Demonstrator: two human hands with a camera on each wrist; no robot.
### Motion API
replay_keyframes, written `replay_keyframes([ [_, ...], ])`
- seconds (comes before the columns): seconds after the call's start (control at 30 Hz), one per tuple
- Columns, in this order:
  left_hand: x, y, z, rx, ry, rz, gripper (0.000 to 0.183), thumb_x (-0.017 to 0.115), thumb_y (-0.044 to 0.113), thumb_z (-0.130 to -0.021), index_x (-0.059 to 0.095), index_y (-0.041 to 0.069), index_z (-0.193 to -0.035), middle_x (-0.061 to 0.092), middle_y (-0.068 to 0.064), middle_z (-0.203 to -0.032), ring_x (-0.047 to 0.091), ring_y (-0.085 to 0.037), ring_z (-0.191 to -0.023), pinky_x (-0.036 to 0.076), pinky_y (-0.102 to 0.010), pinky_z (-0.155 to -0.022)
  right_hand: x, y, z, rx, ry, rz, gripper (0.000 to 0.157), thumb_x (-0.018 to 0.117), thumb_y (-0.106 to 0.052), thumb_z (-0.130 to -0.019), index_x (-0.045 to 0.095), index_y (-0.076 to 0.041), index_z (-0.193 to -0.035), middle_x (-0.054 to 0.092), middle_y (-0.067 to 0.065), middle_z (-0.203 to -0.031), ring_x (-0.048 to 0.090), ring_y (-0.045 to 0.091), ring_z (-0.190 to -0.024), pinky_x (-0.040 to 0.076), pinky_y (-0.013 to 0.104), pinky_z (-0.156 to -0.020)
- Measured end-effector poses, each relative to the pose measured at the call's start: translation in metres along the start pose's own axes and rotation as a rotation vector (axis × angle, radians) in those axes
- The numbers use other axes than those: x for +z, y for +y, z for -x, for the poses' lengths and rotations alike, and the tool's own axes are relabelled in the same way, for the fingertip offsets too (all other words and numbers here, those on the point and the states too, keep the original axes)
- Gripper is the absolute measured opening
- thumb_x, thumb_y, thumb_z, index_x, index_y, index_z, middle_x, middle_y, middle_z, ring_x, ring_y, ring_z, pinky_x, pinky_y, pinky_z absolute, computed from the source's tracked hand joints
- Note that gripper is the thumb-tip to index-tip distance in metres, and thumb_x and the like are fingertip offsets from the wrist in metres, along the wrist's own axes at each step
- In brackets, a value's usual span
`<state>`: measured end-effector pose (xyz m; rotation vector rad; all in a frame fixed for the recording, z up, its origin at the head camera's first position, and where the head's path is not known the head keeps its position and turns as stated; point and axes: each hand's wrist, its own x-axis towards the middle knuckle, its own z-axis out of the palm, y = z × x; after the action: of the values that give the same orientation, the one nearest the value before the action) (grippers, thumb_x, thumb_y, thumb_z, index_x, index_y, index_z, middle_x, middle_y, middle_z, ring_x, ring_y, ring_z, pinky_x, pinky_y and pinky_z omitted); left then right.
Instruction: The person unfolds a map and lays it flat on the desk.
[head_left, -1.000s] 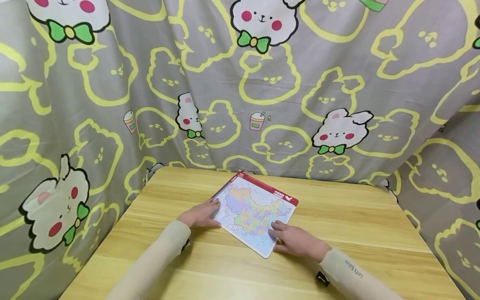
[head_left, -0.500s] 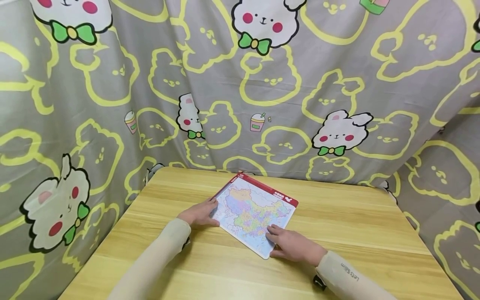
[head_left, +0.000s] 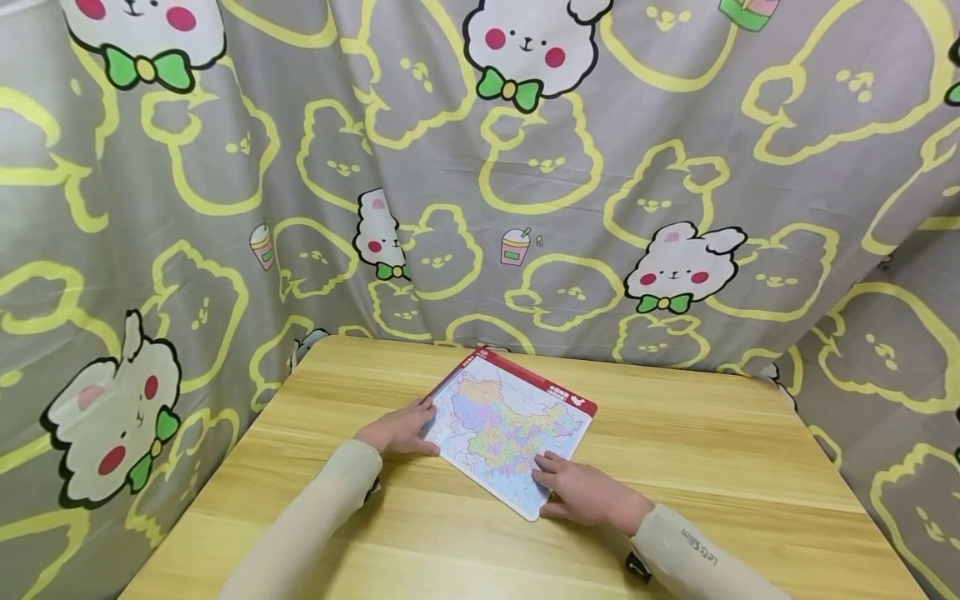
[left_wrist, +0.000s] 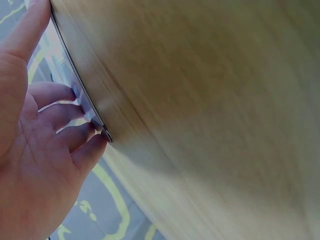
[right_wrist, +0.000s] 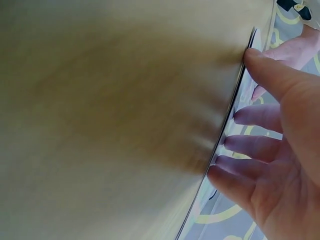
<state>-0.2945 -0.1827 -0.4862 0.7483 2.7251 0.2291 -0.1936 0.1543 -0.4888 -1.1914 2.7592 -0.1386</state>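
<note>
A thin rectangular map board [head_left: 510, 421] with a red title strip lies flat and turned at an angle on the wooden table, its coloured map facing up. At its left side, my left hand [head_left: 397, 429] touches the edge with spread fingers; the left wrist view shows the fingertips [left_wrist: 92, 150] on the board and the thumb at its edge. Near the lower right corner, my right hand [head_left: 588, 490] rests its fingers on the map surface. In the right wrist view its thumb [right_wrist: 257, 57] meets the board's thin edge. Neither hand curls round the board.
The pale wooden table [head_left: 697, 433] extends around the board on all sides. Behind it and along both sides hangs a grey curtain [head_left: 442, 167] printed with white rabbits and yellow outlines.
My right hand has slid slightly left and toward me along the board, then stayed put. The left hand has shifted only slightly, and the board lies almost where it was.
</note>
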Motion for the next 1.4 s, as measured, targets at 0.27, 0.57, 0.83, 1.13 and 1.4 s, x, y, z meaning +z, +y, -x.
replay_keyframes([
  [0.27,-0.001,0.001,0.0,-0.001,0.007,-0.001,0.089,0.066,0.051,-0.084,0.032,-0.005,-0.144,0.021,-0.02,-0.153,0.017,-0.035,-0.141,0.023,-0.043,-0.111,-0.003,-0.002,0.0,0.029,0.011,0.025,0.057,0.061,-0.041,-0.09,0.056,0.0,-0.13,0.048,0.021,-0.137,0.044,0.036,-0.127,0.042,0.045,-0.098],
  [0.57,-0.002,0.004,0.006,-0.003,0.01,-0.002,0.087,0.065,0.05,-0.084,0.033,-0.005,-0.144,0.022,-0.02,-0.153,0.017,-0.035,-0.14,0.024,-0.044,-0.11,-0.002,0.001,0.001,0.019,0.025,0.043,0.055,0.061,-0.04,-0.091,0.056,-0.002,-0.13,0.048,0.02,-0.137,0.045,0.035,-0.126,0.042,0.044,-0.098],
  [0.83,0.0,0.004,0.012,0.024,0.034,-0.006,0.08,0.063,0.047,-0.088,0.035,-0.004,-0.143,0.024,-0.021,-0.151,0.022,-0.037,-0.139,0.027,-0.046,-0.109,-0.004,0.009,0.005,0.013,0.009,-0.001,0.054,0.06,-0.038,-0.092,0.054,-0.003,-0.133,0.045,0.018,-0.141,0.041,0.035,-0.129,0.042,0.046,-0.097],
  [1.13,0.005,0.004,0.017,0.049,0.043,-0.023,0.073,0.061,0.044,-0.09,0.038,-0.002,-0.142,0.027,-0.023,-0.149,0.024,-0.038,-0.137,0.027,-0.046,-0.108,-0.005,0.019,0.008,0.001,-0.002,-0.039,0.053,0.06,-0.035,-0.093,0.053,-0.002,-0.134,0.042,0.018,-0.143,0.038,0.036,-0.131,0.04,0.048,-0.099],
  [1.4,0.004,0.008,0.021,0.05,0.034,-0.003,0.069,0.061,0.039,-0.091,0.038,-0.002,-0.142,0.026,-0.024,-0.149,0.023,-0.039,-0.138,0.028,-0.047,-0.108,-0.006,0.03,0.008,-0.018,0.021,-0.052,0.054,0.062,-0.034,-0.091,0.053,-0.002,-0.133,0.043,0.018,-0.142,0.038,0.038,-0.131,0.039,0.049,-0.1],
])
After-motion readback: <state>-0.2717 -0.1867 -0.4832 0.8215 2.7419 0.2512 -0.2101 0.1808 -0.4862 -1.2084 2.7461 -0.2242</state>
